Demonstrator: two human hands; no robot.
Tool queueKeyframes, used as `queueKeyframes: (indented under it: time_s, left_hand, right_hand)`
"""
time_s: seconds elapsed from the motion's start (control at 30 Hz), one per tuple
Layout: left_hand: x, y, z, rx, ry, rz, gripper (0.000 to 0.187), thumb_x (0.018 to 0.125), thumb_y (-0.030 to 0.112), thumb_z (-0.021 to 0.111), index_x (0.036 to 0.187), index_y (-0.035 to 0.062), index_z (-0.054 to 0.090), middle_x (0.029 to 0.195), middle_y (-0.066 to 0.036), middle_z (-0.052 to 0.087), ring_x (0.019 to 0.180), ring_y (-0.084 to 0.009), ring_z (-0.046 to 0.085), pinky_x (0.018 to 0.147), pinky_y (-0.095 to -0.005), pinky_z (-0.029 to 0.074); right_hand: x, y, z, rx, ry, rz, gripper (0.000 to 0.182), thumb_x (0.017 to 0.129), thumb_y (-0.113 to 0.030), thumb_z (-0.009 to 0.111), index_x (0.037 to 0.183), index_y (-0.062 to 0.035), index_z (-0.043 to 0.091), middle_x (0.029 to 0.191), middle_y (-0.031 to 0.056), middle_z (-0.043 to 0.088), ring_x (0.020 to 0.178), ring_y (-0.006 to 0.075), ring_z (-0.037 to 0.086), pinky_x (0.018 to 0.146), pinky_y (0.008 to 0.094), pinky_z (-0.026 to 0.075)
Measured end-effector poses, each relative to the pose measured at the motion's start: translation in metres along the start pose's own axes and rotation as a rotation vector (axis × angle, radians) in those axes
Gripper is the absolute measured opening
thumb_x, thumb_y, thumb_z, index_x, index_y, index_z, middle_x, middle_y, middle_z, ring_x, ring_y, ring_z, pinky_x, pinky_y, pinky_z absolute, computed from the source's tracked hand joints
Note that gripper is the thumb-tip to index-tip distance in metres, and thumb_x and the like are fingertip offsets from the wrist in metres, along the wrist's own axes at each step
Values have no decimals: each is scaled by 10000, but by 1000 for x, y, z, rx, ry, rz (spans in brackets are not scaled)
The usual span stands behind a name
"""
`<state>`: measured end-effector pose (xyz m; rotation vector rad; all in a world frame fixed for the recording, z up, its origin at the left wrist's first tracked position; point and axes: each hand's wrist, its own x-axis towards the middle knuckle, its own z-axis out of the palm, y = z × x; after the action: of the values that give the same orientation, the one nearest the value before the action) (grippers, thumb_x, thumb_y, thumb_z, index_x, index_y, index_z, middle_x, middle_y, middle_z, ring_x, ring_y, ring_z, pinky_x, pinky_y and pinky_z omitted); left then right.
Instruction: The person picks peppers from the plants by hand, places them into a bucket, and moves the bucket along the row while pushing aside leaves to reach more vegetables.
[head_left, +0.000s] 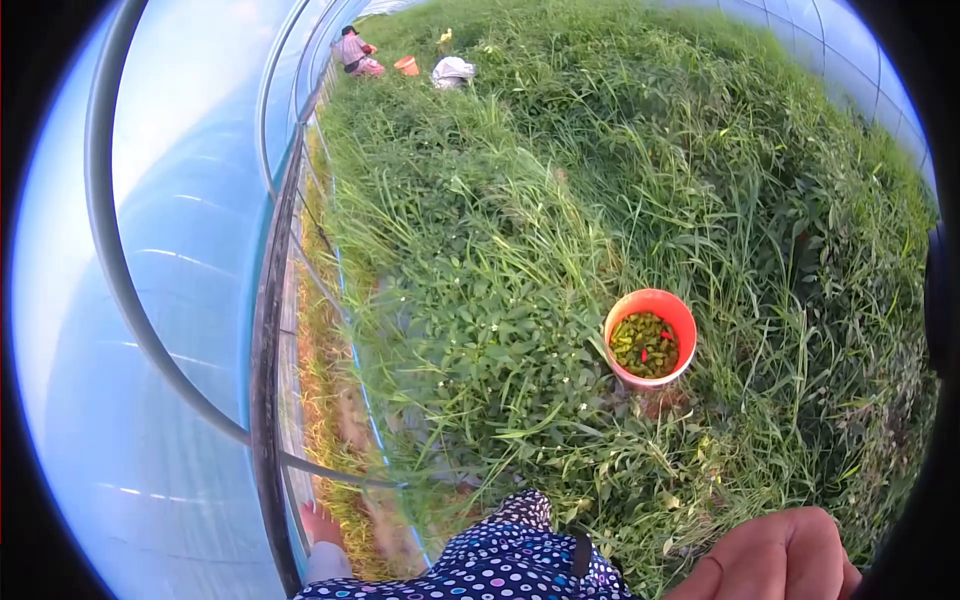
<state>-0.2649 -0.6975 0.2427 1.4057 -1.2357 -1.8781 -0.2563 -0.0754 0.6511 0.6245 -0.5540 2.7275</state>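
Note:
My left hand [320, 525], below a pale sleeve, is low at the left beside the dark rail [268, 400] of the plastic tunnel. It is small in view and its fingers are blurred. At the bottom right, close to the camera, my right hand [775, 560] shows bent fingers folded inward over the plants. Whatever lies inside its grip is hidden. Ahead of it an orange-red bucket [650, 380] stands among the weeds, partly filled with green peppers [640, 340] and a few red ones.
Tall grass and leafy plants [500, 330] cover the ground. Curved metal hoops [105, 200] hold the plastic sheeting at the left. Far off, a person [352, 50] crouches near another orange bucket [407, 66] and a white sack [453, 72]. Dotted navy clothing [490, 560] fills the bottom middle.

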Motion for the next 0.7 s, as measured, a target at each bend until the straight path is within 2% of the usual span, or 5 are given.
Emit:
queueKeyframes:
  time_s: [0.1,0.27,0.37,0.5,0.7]
  left_hand:
    - [-2,28,66,-10,-450,66,503,844,548,413,1166,168,476,1307,-19,415,1210,-205,341,960,-437,233]
    - [6,37,97,92,-455,8,403,832,545,433,906,173,567,926,-6,560,924,-172,493,711,-390,372]
    - [-6,36,105,35,-403,12,376,828,514,444,733,163,538,676,8,541,685,-146,502,509,-327,356]
    - [2,32,115,-50,-171,30,375,815,504,469,655,165,490,602,3,509,563,-137,470,406,-274,305]
    - [-22,39,120,-82,-213,6,420,837,528,460,652,152,486,605,-3,492,596,-134,481,405,-278,305]
  right_hand:
    - [3,17,0,159,-92,61,156,871,-164,551,857,-11,578,641,77,563,562,177,545,460,282,435]
    - [17,16,12,38,-43,108,144,878,-150,530,850,-15,570,663,82,567,511,143,521,415,261,426]
    - [9,33,32,0,430,-503,99,855,-106,545,795,-30,566,638,65,564,435,80,461,329,212,356]
    - [27,18,25,-261,848,-200,27,834,-58,544,854,-40,546,577,29,533,388,38,403,286,170,301]
    - [55,39,-12,-26,93,33,120,888,-92,442,945,-26,524,698,63,560,465,59,471,345,157,373]
